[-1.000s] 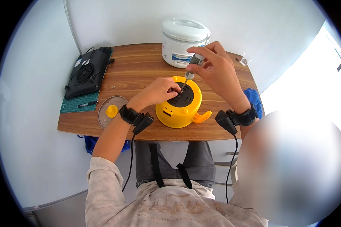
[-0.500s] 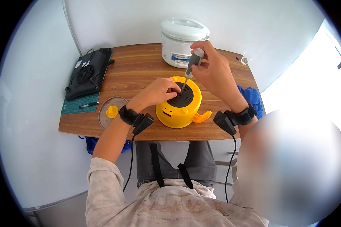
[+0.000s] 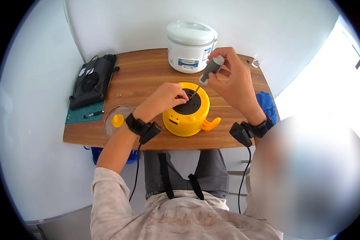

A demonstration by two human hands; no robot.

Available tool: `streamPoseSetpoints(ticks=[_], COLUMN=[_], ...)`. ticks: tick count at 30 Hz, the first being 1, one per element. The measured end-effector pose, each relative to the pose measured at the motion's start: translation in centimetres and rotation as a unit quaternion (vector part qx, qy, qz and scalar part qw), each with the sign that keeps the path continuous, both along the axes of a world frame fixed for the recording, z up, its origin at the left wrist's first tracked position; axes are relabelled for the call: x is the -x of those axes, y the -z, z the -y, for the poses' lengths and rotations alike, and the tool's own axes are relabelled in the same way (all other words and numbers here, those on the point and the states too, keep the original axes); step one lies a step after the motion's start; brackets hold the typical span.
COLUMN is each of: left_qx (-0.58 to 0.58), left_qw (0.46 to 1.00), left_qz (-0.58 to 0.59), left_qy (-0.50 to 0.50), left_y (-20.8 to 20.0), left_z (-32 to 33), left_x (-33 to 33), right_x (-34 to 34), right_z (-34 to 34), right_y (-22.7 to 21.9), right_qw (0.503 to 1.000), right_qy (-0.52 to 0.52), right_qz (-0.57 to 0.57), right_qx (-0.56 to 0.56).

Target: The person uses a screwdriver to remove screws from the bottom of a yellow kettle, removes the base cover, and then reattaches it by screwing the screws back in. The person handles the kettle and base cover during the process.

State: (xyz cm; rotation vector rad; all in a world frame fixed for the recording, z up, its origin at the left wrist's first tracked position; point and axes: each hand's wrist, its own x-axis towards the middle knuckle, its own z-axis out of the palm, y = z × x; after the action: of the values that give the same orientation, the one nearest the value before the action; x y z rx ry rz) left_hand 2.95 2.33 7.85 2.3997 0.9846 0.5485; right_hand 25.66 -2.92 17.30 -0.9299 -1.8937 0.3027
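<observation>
Thumb and fingers of the right hand point(image 3: 232, 82) are closed on the grey handle of a screwdriver point(image 3: 213, 70), as the head view shows. Its long axis slants from that hand down and to the left, with the shaft running to the black plate point(image 3: 189, 109) on the underside of a yellow pot point(image 3: 179, 129). The pot sits bottom up near the front edge of the wooden table point(image 3: 144, 76), between the two forearms and below and to the left of the right hand; its handle points to the lower right.

Nearer to the plate is the left hand point(image 3: 163, 101): its bunched fingertips reach the plate from the left, just beside the screwdriver's tip. Whether they pinch something small there, I cannot tell, nor can I make out what the tip meets.

Left of the pot lies a clear round lid point(image 3: 125, 111) with a yellow knob point(image 3: 117, 121). A white rice cooker point(image 3: 190, 52) stands behind; a blue cloth point(image 3: 267, 105) lies beyond the right wrist.
</observation>
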Motion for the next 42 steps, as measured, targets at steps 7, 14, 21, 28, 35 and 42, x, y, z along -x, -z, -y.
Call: streamPoseSetpoints(ticks=[7, 14, 21, 28, 35, 42], left_qx=[-0.103, -0.139, -0.078, 0.069, 0.081, 0.097], left_qw=[0.985, 0.969, 0.974, 0.995, 0.994, 0.994], left_qz=[-0.135, -0.201, -0.210, -0.066, -0.067, -0.035], left_qy=[0.012, 0.040, 0.021, 0.018, 0.023, 0.018], left_y=[-1.1, -1.5, -1.8, -1.8, -2.4, -1.4], left_z=[0.7, 0.1, -0.1, -0.7, -0.1, -0.4], left_x=[-1.5, -2.2, -2.7, -0.7, -0.4, 0.1], right_x=[-1.4, -2.6, -3.3, -2.3, -0.6, -0.1], right_z=[0.5, 0.6, 0.7, -0.1, -0.9, -0.7], right_y=[0.4, 0.6, 0.9, 1.2, 1.8, 1.6], right_qw=[0.999, 0.999, 0.997, 0.998, 0.998, 0.999], right_qy=[0.011, 0.014, 0.014, -0.018, -0.040, -0.022], right_qz=[-0.012, -0.025, -0.055, -0.048, -0.039, -0.026], right_qx=[0.031, 0.029, 0.059, 0.030, 0.029, 0.013])
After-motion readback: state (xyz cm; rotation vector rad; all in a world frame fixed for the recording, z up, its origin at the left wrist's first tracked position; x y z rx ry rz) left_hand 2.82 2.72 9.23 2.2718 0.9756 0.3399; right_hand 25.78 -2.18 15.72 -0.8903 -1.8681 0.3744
